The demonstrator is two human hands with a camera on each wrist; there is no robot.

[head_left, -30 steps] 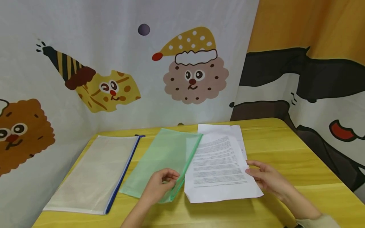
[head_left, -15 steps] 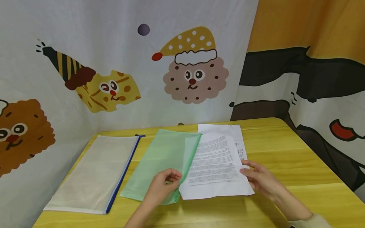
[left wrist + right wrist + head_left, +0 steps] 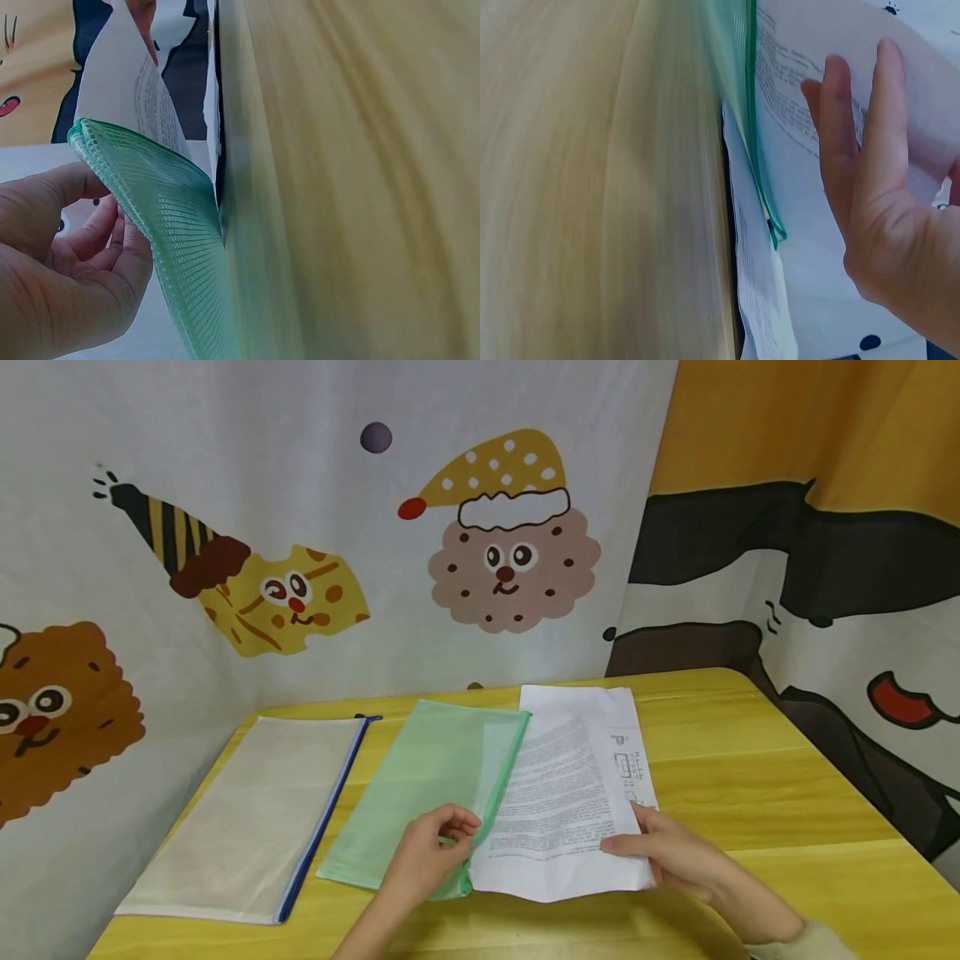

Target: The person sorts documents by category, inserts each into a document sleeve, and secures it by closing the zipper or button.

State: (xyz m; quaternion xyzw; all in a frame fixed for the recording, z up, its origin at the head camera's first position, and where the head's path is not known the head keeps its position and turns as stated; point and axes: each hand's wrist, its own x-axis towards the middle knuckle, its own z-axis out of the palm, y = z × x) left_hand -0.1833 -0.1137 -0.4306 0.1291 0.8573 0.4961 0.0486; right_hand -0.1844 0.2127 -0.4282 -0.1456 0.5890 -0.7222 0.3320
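A green mesh zipper pouch (image 3: pixel 416 768) lies mid-table, its zipper edge on the right lifted. My left hand (image 3: pixel 431 856) pinches that edge near its lower end; in the left wrist view, the thumb and fingers are at the rim of the raised pouch (image 3: pixel 184 225). A printed paper sheet (image 3: pixel 547 835) is tilted above the table, its left edge at the pouch's zipper side. Whether that edge is inside the pouch I cannot tell. My right hand (image 3: pixel 678 856) grips the sheet's right edge, thumb on top; in the right wrist view, several fingers (image 3: pixel 885 127) extend behind it.
More paper (image 3: pixel 630 718) with small drawings lies under the sheet, towards the back. A whitish pouch with a blue zipper (image 3: pixel 240 818) lies flat at the left. The yellow wood-grain table (image 3: pixel 787 793) meets a cartoon-printed curtain (image 3: pixel 315 460) behind.
My right hand has moved left and slightly nearer, bringing the sheet against the pouch's zipper edge and bending it a little. More of the paper underneath shows. The left hand shifted slightly right.
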